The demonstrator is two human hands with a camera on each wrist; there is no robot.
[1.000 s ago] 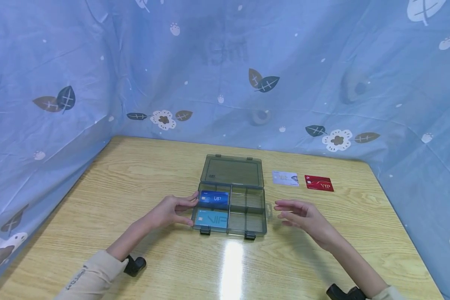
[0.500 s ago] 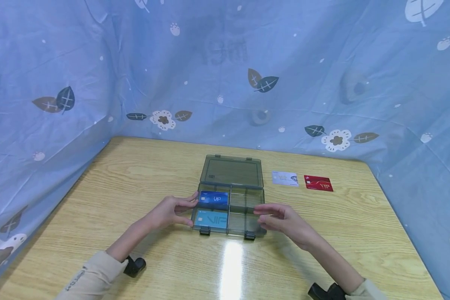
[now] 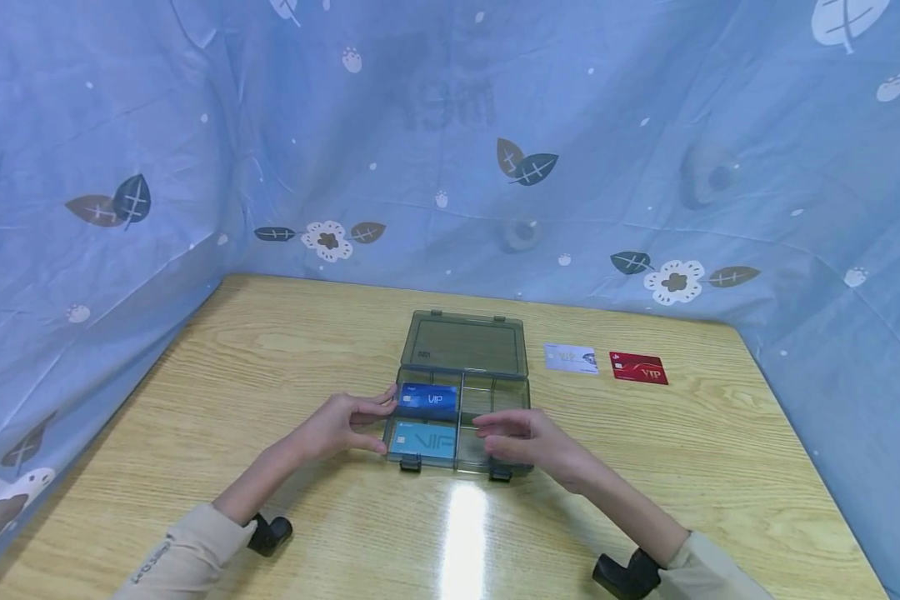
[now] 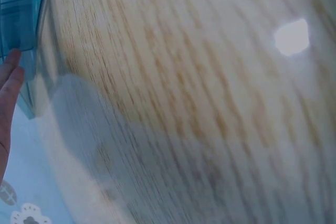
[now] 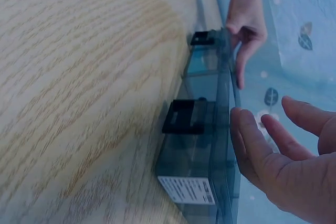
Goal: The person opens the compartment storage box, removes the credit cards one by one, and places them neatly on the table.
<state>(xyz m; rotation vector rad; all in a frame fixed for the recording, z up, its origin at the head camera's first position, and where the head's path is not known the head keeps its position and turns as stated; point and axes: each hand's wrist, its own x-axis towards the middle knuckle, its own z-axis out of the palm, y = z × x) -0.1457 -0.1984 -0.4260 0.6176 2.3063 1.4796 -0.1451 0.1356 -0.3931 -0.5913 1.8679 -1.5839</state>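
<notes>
Centrally, a shallow, grey-tinted clear plastic divided box (image 3: 457, 465) is set on the light wood-grain surface (image 3: 330, 525), and its matching rectangular lid (image 3: 465, 344) is laid back at the far side. The box's left wall is touched by the left hand (image 3: 348, 423); its fingers are held nearly straight and spread from the thumb along the outside, not clenched. The front right part of the box is overlapped by the right hand (image 3: 528, 437), whose fingers are lightly bent and released, with the thumb kept apart from the fingertips; whether the box is touched by them cannot be told. The far left compartment is filled by a dark blue plastic card (image 3: 429, 401) marked VIP, the near left one by a light blue plastic card (image 3: 423, 439) marked likewise. Two black plastic latches (image 3: 410, 462) are fixed along the near edge, and a white printed label (image 5: 187, 189) is shown on the outer wall in the right wrist view. To the right of the lid, a silvery white plastic card (image 3: 570, 357) is laid flat, with a red plastic card (image 3: 638, 367) placed just beside it. The surface is backed by a blue fabric curtain (image 3: 420, 125) printed with leaves and flowers.
</notes>
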